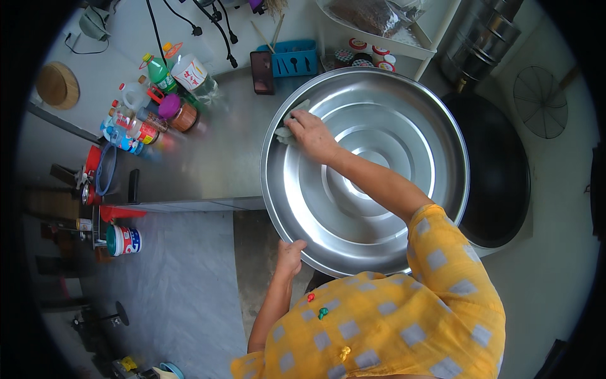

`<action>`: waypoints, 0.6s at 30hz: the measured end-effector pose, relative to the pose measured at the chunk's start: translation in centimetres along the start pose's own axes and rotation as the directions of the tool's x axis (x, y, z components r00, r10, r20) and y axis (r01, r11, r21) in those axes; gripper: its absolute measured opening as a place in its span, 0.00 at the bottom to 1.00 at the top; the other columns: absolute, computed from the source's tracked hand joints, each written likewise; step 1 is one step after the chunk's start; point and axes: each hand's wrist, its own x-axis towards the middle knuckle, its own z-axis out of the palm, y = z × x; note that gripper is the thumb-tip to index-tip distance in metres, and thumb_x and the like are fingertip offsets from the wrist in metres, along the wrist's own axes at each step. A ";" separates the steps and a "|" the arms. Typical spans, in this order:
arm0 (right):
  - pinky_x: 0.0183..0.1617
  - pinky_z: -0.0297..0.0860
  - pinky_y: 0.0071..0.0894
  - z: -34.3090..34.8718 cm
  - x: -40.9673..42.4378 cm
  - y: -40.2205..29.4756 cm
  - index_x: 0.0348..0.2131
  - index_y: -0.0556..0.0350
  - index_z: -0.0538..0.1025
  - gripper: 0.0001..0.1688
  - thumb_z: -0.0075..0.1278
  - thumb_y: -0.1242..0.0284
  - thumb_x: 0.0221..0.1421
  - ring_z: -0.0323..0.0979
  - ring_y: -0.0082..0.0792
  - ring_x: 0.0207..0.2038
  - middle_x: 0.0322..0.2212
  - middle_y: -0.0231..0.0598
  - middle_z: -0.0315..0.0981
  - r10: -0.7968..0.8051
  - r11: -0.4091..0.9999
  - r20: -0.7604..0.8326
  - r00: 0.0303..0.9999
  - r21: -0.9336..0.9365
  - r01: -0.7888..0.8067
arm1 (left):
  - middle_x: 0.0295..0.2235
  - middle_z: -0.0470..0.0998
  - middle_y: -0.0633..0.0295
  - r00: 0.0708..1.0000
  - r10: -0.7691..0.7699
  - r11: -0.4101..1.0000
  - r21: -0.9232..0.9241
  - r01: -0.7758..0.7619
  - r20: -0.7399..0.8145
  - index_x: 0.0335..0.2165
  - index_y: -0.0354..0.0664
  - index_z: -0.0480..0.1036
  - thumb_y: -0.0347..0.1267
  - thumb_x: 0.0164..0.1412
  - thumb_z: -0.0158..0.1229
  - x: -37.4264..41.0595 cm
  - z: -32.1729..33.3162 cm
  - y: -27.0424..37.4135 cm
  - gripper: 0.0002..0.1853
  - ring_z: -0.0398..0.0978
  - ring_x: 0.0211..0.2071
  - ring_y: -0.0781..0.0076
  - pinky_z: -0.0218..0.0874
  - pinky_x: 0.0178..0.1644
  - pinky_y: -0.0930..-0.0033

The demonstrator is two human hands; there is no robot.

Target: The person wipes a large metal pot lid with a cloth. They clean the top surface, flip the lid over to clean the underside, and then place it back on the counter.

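Note:
A large round stainless steel basin [317,203] with ringed grooves in its base fills the middle of the view. My right hand [312,135] reaches across it and presses a pale grey-green cloth [285,135] against the inner wall at the upper left. At the lower left, my left hand [289,256] grips the basin's rim, thumb on top; the fingers beneath are hidden. The basin's near edge sits close against my yellow shirt with grey squares.
A steel countertop [227,142] bears several bottles and a purple-lidded jar [182,113] at left. Behind the basin are a smartphone [262,72], a blue utensil basket [296,59] and a white shelf [378,35] above lidded jars. A big black wok [497,175] stands right.

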 end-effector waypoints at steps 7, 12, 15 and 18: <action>0.55 0.58 0.48 -1.0 6.4 1.2 0.44 0.50 0.69 0.17 0.42 0.71 0.53 0.60 0.43 0.53 0.44 0.44 0.65 -0.311 0.875 0.109 0.944 -0.354 0.329 | 0.35 0.74 0.57 0.998 0.058 0.998 0.016 -0.058 0.008 0.44 0.29 0.67 0.18 0.43 0.49 -0.4 0.0 -0.3 0.23 0.73 0.35 0.67 0.66 0.41 0.67; 0.45 0.60 0.40 -4.3 7.1 6.7 0.39 0.47 0.70 0.13 0.43 0.71 0.51 0.63 0.39 0.46 0.36 0.37 0.66 -0.197 0.858 0.088 0.976 -0.467 0.215 | 0.32 0.73 0.62 0.994 0.105 0.994 0.005 -0.105 -0.010 0.39 0.30 0.69 0.17 0.43 0.49 -0.4 0.9 0.1 0.19 0.72 0.32 0.72 0.64 0.38 0.71; 0.45 0.61 0.41 -7.3 5.4 10.4 0.42 0.47 0.70 0.16 0.43 0.71 0.51 0.63 0.39 0.47 0.38 0.37 0.67 -0.145 0.808 0.055 0.988 -0.569 0.151 | 0.36 0.73 0.57 0.992 0.123 0.992 0.028 -0.123 0.009 0.45 0.30 0.66 0.18 0.42 0.48 -0.2 0.3 -0.5 0.25 0.73 0.36 0.66 0.65 0.42 0.67; 0.43 0.62 0.42 -10.7 2.5 13.8 0.45 0.47 0.70 0.19 0.43 0.71 0.52 0.64 0.40 0.48 0.40 0.38 0.67 -0.046 0.726 0.028 0.999 -0.685 0.053 | 0.36 0.73 0.58 0.988 0.153 0.988 0.008 -0.153 -0.013 0.46 0.30 0.66 0.18 0.42 0.48 -0.5 0.9 -0.2 0.26 0.73 0.37 0.66 0.65 0.43 0.68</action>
